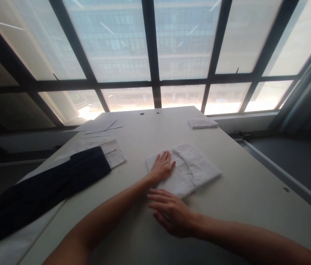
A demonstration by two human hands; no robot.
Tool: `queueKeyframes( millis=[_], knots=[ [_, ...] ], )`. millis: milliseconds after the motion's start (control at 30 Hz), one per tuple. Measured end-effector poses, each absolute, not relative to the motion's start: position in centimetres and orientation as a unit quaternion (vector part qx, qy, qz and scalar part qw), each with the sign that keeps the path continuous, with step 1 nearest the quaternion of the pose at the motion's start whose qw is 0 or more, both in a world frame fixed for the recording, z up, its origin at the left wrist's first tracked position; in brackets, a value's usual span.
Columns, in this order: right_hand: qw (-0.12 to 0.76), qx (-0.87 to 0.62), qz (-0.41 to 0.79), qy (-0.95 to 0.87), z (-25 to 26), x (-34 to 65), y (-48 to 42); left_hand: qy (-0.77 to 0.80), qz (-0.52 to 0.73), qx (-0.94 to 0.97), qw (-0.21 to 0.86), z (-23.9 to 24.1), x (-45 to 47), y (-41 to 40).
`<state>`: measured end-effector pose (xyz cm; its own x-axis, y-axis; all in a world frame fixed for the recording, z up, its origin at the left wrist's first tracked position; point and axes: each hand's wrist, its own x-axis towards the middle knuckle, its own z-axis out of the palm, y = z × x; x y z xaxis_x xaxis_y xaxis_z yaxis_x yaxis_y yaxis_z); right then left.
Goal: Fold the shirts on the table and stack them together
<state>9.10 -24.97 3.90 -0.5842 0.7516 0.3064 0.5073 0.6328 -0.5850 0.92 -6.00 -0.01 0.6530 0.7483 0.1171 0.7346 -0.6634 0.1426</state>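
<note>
A folded white garment (pixel 192 169) lies in the middle of the pale table (pixel 240 195). My left hand (pixel 162 166) rests flat on its left part, fingers stretched out and pointing away from me. Just in front of the garment's near edge, my right hand (pixel 169 211) hovers or rests on the table, fingers extended toward the left and slightly apart. Neither hand holds anything.
A dark navy garment (pixel 42 191) drapes over white cloth (pixel 114 152) at the table's left side. Sheets of paper (pixel 103 127) lie at the far left, and a small folded white cloth (pixel 202 122) at the far right. Large windows stand behind the table.
</note>
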Motion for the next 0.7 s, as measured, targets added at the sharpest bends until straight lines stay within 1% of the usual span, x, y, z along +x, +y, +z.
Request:
queueKeyframes(
  millis=[33, 100, 167, 233, 367, 500, 700],
  knots=[
    [0.263, -0.394, 0.202, -0.857, 3.5, 9.1, -24.4, 0.402, 0.084, 0.911, 0.042, 0.0, 0.9, -5.7],
    [0.216, -0.424, 0.176, -0.862, 2.6, 9.0, -23.6, 0.386, 0.079, 0.918, 0.048, 0.0, 0.8, -5.0],
    [0.177, -0.434, 0.172, -0.867, 1.8, 8.6, -23.4, 0.367, 0.069, 0.926, 0.057, 0.2, 0.7, -4.2],
    [0.161, -0.435, 0.175, -0.869, 1.3, 8.0, -23.6, 0.35, 0.058, 0.933, 0.066, 0.4, 0.6, -3.4],
    [0.149, -0.421, 0.186, -0.875, 1.2, 7.0, -24.8, 0.341, 0.054, 0.936, 0.067, 0.7, 0.5, -2.3],
    [0.134, -0.412, 0.199, -0.879, 2.0, 6.8, -25.7, 0.376, 0.066, 0.923, 0.055, 0.3, 0.7, -1.5],
    [0.168, -0.345, 0.247, -0.89, 3.6, 7.3, -26.9, 0.437, 0.067, 0.895, 0.062, 0.7, 1.0, -0.6]
  ],
)
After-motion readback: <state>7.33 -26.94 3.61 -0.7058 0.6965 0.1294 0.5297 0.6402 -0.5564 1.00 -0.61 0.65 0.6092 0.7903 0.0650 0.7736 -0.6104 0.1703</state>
